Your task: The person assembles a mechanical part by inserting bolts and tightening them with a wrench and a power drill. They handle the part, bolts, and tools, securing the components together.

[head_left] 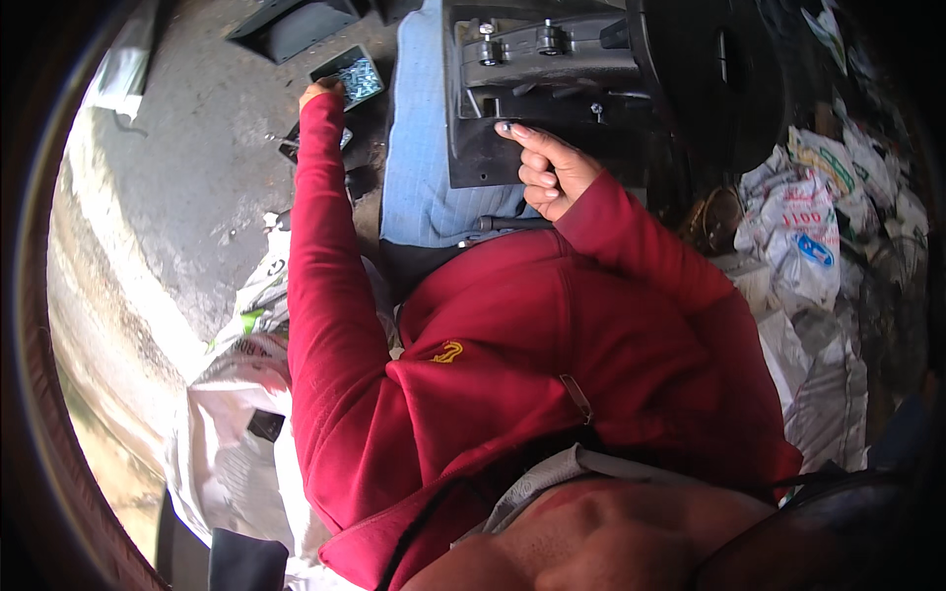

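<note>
My left arm stretches forward to a small dark box (359, 79) of bluish-silver screws. At the box's near left edge is my left hand (323, 92); its fingers are mostly hidden. My right hand (554, 169) is over the near edge of a black molded plastic panel (567, 84). Its index finger reaches out, the other fingers curl in, and a tiny pale thing shows at the fingertip, too small to name. Two upright bolts with black collars (488, 47) stand on the panel's far part, and a smaller screw (596, 110) stands nearer the right.
Blue cloth (419, 167) lies under the panel. A second small box (293, 144) lies below my left wrist, and a larger black tray (291, 28) is at the far left. White printed sacks (788, 217) pile up at right; another sack (232, 424) is at left.
</note>
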The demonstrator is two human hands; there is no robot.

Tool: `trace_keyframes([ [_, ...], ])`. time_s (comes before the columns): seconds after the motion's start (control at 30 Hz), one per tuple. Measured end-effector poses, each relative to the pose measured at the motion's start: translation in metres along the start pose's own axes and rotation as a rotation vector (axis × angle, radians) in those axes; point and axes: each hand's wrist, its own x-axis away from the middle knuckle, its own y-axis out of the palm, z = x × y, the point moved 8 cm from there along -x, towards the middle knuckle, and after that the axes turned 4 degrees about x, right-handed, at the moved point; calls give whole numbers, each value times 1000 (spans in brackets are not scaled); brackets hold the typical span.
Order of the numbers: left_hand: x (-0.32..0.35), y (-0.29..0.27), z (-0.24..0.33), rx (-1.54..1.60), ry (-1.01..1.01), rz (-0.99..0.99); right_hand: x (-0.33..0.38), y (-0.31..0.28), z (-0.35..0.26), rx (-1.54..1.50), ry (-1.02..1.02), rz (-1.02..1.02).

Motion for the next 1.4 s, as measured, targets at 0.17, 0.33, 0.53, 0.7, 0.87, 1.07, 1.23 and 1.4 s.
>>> trace_keyframes([
  [0.17,-68,99,-23,-289,113,-178,11,-2,-10,84,-7,178],
  [0.33,-73,134,-38,-372,6,-411,11,2,-14,23,-20,140],
  [0.53,14,8,49,1050,37,170,7,3,-14,-120,-96,93],
  [0.7,227,-178,182,1055,833,96,2,6,-11,-137,-95,1],
  [0.87,327,-161,255,460,1105,-128,-3,6,3,-158,-86,-85],
  [1.07,366,-145,239,261,957,76,8,16,13,-194,-109,-117],
  [1.23,379,-141,241,132,886,8,4,20,28,-197,-80,-189],
  [1.4,385,-163,257,304,989,-74,17,20,19,-220,-100,-167],
])
